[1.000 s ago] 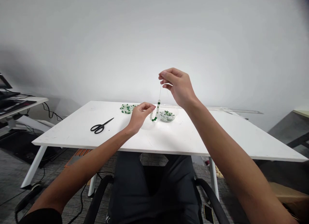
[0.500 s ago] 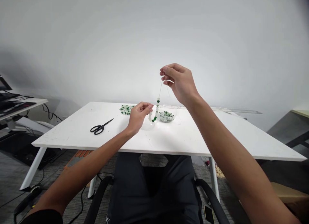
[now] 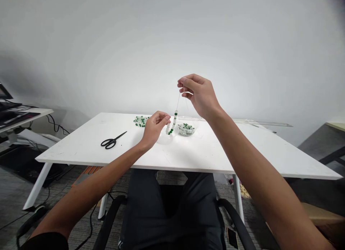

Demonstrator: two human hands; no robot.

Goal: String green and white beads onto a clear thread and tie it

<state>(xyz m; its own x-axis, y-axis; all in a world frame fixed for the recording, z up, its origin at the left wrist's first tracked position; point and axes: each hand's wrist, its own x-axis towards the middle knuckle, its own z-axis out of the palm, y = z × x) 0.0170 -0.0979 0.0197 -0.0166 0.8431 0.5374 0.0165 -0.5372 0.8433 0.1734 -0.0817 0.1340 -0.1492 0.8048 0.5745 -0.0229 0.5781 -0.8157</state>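
Note:
A string of green and pale beads (image 3: 175, 121) hangs in a U shape between my two hands. My right hand (image 3: 198, 90), raised higher, pinches the thin thread (image 3: 178, 100) above the beads; a loose thread end dangles below its fingers. Lower and to the left, my left hand (image 3: 156, 127) is closed on the other end of the bead string, its thumb and forefinger pressed together. Right behind the hanging beads stands a clear bowl (image 3: 185, 133) of green and pale beads. Another clear dish (image 3: 164, 139), partly hidden by my left hand, sits under the string.
A pile of green and white beads (image 3: 140, 121) lies at the table's back left. Black scissors (image 3: 113, 140) rest on the white table (image 3: 88, 149). A long clear ruler (image 3: 269, 123) lies along the back right edge, near the wall. Chair armrests flank my legs.
My right hand has come down slightly, and the bead string has shifted a little left with it. My left hand stays nearly in place, still holding its end.

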